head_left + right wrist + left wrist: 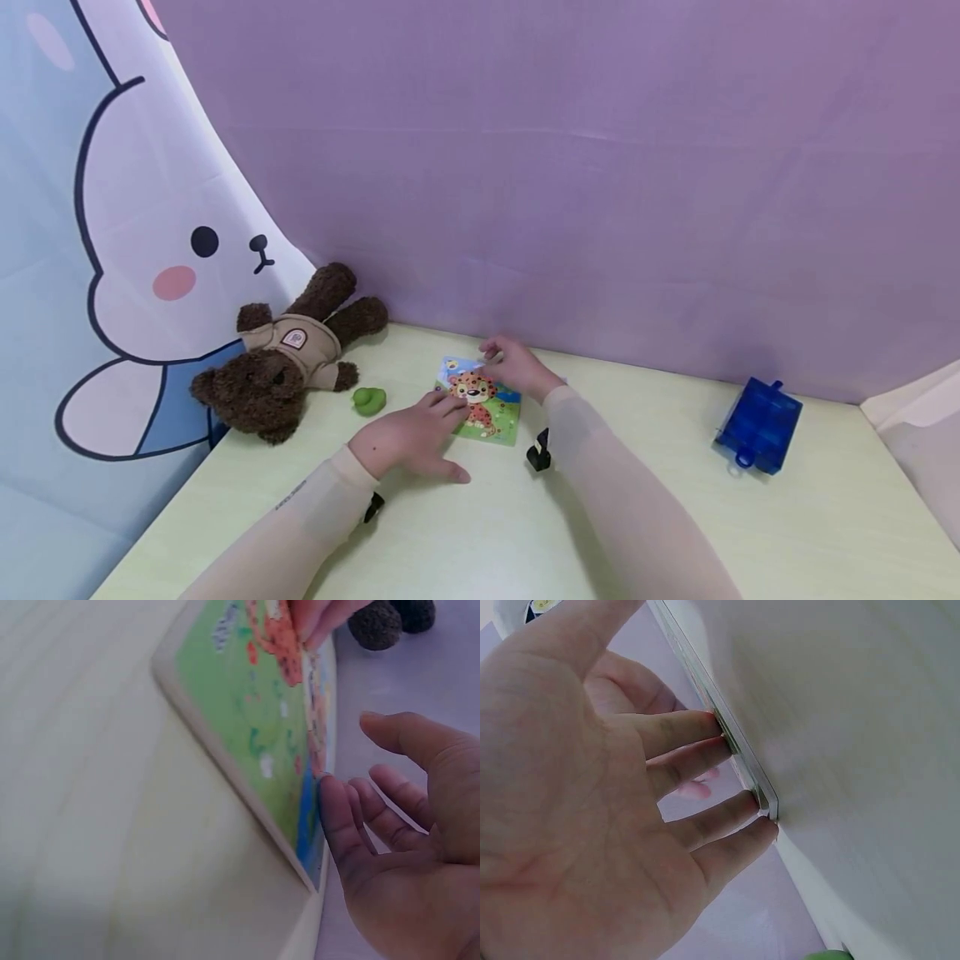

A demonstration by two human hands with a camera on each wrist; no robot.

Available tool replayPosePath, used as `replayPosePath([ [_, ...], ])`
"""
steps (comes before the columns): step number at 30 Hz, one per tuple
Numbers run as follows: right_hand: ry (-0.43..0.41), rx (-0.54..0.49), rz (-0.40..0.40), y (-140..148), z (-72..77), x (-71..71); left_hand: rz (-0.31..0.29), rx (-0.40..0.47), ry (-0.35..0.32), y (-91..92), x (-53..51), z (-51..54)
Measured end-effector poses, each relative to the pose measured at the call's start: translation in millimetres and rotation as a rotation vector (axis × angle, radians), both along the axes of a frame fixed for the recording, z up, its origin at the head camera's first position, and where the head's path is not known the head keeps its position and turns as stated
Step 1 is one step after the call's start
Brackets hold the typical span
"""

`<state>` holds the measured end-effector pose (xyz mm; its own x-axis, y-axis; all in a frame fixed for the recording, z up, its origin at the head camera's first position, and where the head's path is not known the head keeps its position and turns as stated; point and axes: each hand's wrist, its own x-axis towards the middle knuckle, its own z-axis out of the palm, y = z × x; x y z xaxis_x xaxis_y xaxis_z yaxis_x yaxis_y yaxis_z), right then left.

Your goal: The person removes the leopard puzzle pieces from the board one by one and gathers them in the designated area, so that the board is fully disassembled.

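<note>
Behind everything, a purple cloth (570, 183) hangs across the far side, and left of it comes a cloth printed with a big white rabbit (135, 250). Before me the pale desk (660, 525) spreads towards the near side. A dark brown teddy bear (258, 392) in a beige top lies at the left, its head to the near left and its feet far. Next come my left grip (412, 433) and my right grip (517, 368), fingers loosely extended and curled round nothing. Well apart at the right sits a blue see-through box (761, 425) (I cannot make out anything inside). Between my grips, flat on the middle of the desk towards the far side, is a square picture board (498, 429) with an orange spotted cub on green and blue. My left fingertips (731, 746) touch its left edge; a right fingertip (326, 784) touches its far edge. Smallest, a green coiled toy (369, 402) rests between the bear and the board, just left of my left grip.
</note>
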<state>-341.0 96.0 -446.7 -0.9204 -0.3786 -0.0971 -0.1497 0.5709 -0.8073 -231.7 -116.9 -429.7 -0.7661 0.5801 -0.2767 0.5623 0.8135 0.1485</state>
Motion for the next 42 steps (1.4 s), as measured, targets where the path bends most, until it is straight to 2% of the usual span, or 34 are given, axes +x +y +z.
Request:
replayPosePath([
  [4,0.028,0.038,0.022,-2.2,-2.9,-0.9,0.0,0.002,0.002,0.3,0.4,0.9],
  [19,0.049,0.111,0.058,-8.8,-7.9,-5.2,0.006,-0.002,-0.002,0.6,0.6,2.2],
  [42,0.071,0.252,0.129,-9.9,-1.6,-6.1,0.003,-0.005,-0.005,0.8,1.0,2.0],
])
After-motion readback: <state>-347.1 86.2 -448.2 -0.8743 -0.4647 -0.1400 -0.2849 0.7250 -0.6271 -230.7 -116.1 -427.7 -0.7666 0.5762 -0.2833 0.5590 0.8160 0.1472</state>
